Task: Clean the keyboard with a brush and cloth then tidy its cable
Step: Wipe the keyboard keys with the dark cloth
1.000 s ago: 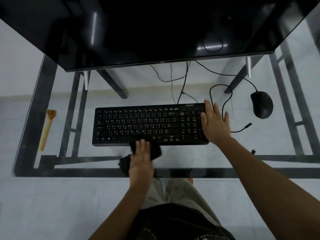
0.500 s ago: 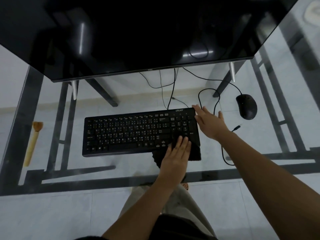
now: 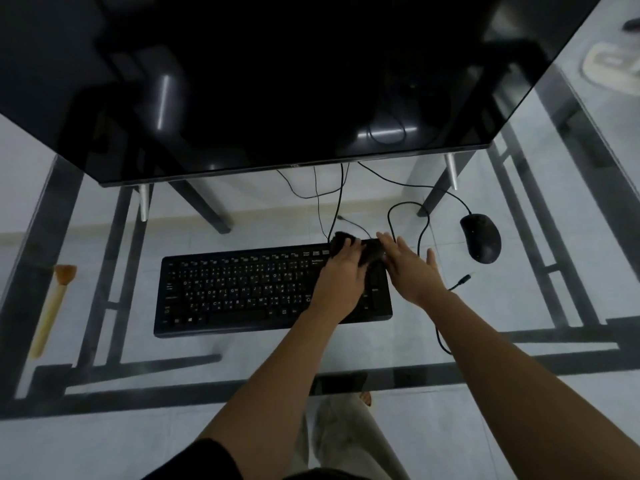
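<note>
A black keyboard [image 3: 242,285] lies on the glass desk [image 3: 242,351] in front of me. My left hand [image 3: 341,282] presses a dark cloth [image 3: 372,256] onto the keyboard's far right corner, fingers laid over it. My right hand [image 3: 412,268] rests flat at the keyboard's right end, fingers straight, touching the cloth's edge. The keyboard's black cable [image 3: 420,233] loops on the glass behind my right hand, and its plug end [image 3: 462,282] lies loose to the right. A wooden brush [image 3: 52,306] lies far left on the desk.
A large dark monitor [image 3: 277,81] stands on thin legs behind the keyboard. A black mouse [image 3: 481,242] sits at the right with its own cable running back. Thin cables trail under the monitor. The desk's front edge crosses just above my knees.
My left hand has slid the cloth from the keyboard's front edge up across its right end to the far right corner. My right hand shifted slightly off the keyboard's right end.
</note>
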